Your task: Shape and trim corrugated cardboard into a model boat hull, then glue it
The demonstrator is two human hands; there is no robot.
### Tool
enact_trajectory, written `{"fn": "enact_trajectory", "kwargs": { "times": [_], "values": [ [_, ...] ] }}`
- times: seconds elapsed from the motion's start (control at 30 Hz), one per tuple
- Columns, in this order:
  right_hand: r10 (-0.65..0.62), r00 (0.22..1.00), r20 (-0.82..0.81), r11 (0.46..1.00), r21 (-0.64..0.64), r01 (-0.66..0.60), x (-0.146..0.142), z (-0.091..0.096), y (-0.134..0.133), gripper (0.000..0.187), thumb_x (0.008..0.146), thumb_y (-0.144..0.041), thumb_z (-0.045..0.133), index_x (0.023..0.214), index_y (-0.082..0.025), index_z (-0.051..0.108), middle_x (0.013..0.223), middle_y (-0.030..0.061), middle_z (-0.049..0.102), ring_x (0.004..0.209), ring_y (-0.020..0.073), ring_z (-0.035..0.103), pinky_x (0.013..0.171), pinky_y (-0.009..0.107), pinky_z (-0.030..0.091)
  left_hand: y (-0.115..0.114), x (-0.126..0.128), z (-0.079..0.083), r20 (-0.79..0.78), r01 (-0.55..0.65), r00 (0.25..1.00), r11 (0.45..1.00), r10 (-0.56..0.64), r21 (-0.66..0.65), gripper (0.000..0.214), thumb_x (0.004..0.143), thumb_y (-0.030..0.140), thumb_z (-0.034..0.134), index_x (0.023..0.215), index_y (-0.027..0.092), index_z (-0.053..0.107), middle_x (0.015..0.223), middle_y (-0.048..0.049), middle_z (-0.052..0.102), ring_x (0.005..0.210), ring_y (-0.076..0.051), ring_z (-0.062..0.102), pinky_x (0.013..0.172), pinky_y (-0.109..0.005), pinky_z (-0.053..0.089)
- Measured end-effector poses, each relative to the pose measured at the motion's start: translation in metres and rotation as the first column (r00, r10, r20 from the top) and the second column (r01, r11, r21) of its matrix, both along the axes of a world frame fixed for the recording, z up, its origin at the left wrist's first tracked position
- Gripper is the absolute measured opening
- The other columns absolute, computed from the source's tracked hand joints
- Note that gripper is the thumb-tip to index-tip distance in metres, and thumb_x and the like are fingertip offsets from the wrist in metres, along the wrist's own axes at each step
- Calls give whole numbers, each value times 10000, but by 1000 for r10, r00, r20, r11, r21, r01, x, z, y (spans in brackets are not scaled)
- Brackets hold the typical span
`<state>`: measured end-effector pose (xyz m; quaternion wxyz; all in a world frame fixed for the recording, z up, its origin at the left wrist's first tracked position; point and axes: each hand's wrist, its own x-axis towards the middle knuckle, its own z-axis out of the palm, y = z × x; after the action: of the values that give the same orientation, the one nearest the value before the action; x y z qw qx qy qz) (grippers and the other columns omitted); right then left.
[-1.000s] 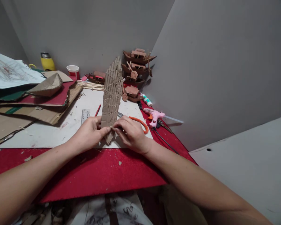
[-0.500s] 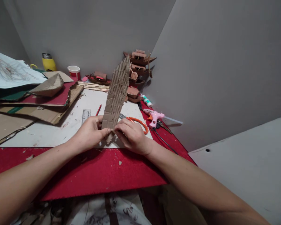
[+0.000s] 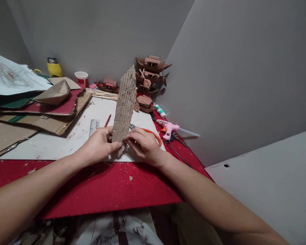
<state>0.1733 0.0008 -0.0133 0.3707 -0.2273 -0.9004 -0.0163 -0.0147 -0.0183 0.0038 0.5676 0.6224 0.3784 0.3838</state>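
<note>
1. The left hand (image 3: pixel 99 144) is closed on the lower end of a cardboard strip (image 3: pixel 123 105). Its thumb lies across the near face and its fingers are tucked behind.
2. The right hand (image 3: pixel 142 144) pinches the same lower end from the other side, its fingertips meeting the left thumb at the strip's bottom edge. With one hand on each side, the piece is probably steadied against twisting.
3. The cardboard strip stands almost upright between the two hands, rising away from them to a tapered tip. Its face is scored with many small cuts. Holding it by the bottom leaves that whole scored face in plain sight.
4. Under both hands lies a white board (image 3: pixel 73 139), which sits on a red mat (image 3: pixel 104 187) that runs back beneath the wrists and forearms.
5. Orange-handled scissors (image 3: pixel 153 133) lie just beyond the right hand's knuckles. A pink glue gun (image 3: pixel 168 128) sits further out on that side, with its cord trailing back along the mat. Both seem placed for an easy reach by that hand.
6. Just beyond the left hand lie a clear ruler (image 3: pixel 94 125) and a red pencil (image 3: pixel 107 120), flat on the board.
7. Well beyond the hands, a stack of model boats (image 3: pixel 150 68) stands against the wall. A bundle of thin sticks (image 3: pixel 102 94) lies in front of them.
8. Out past the left hand sits a loose pile of cardboard sheets (image 3: pixel 53 115), pushed aside so the board is open in the middle.
</note>
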Motion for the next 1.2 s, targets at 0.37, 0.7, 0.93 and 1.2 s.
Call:
{"fn": "enact_trajectory", "kwargs": {
  "times": [0.37, 0.7, 0.93, 1.2],
  "values": [
    [201, 975, 92, 975, 82, -209, -11, 8, -27, 61, 892, -170, 499, 859, -175, 549, 729, 48, 618, 646, 143, 559, 558, 248, 440, 11, -9, 4, -16, -251, 968, 967, 252, 46, 231, 610, 248, 717, 793, 128, 641, 672, -15, 668, 536, -118, 560, 512, -228, 438],
    [44, 965, -258, 987, -137, -81, -12, 8, -26, 62, 861, -154, 562, 897, -176, 608, 724, 32, 635, 646, 129, 578, 605, 252, 477, 7, -7, 7, 74, -115, 990, 990, 122, -85, 226, 643, 230, 721, 842, 140, 663, 674, -14, 691, 573, -130, 611, 570, -239, 484],
    [-109, 950, -292, 986, -153, 66, -11, 2, -14, 163, 843, -161, 587, 1001, -167, 626, 814, 65, 636, 767, 164, 601, 642, 285, 504, -2, 1, 1, 77, -10, 997, 982, 25, -186, 298, 663, 231, 724, 934, 128, 654, 642, -20, 692, 530, -122, 616, 503, -202, 446],
    [-76, 948, -310, 994, -97, 48, -15, 1, -20, 122, 853, -136, 569, 953, -183, 622, 806, 57, 656, 755, 161, 615, 689, 302, 512, -14, 9, 7, 165, -35, 984, 976, 72, -215, 290, 581, 187, 760, 849, 130, 664, 665, -17, 698, 574, -133, 630, 576, -237, 495]
  ]
}}
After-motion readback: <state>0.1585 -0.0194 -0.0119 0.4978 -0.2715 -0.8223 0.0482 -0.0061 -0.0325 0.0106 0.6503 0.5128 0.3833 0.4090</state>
